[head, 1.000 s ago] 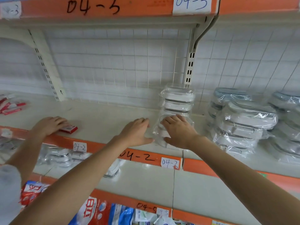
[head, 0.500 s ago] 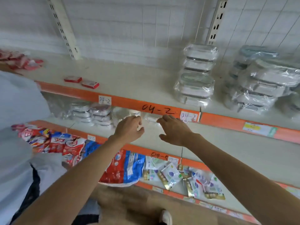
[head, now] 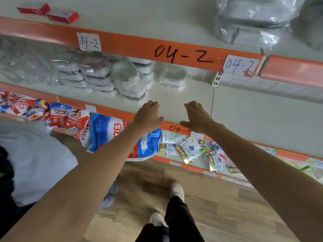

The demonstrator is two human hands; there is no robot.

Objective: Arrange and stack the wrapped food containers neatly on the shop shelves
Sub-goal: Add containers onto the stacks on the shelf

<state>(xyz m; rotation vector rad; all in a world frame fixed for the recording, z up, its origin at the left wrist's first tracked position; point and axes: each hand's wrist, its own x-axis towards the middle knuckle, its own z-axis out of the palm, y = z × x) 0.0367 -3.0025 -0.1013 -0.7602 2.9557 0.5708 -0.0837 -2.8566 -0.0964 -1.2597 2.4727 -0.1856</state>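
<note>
Since the lone wrapped container (head: 173,76) sits far back on the middle shelf (head: 244,109), right of the leaning stacks (head: 104,75), both hands should flank it squarely before lifting. Left hand (head: 148,116) and right hand (head: 197,117) hover near the shelf's front edge, fingers loosely spread, holding nothing.

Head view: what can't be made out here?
- Wrapped stack on upper shelf: top cut off by frame edge.
- Containers on middle shelf: backs hidden under orange shelf edge, blurred.
- Label: last character covered by right hand.
</note>
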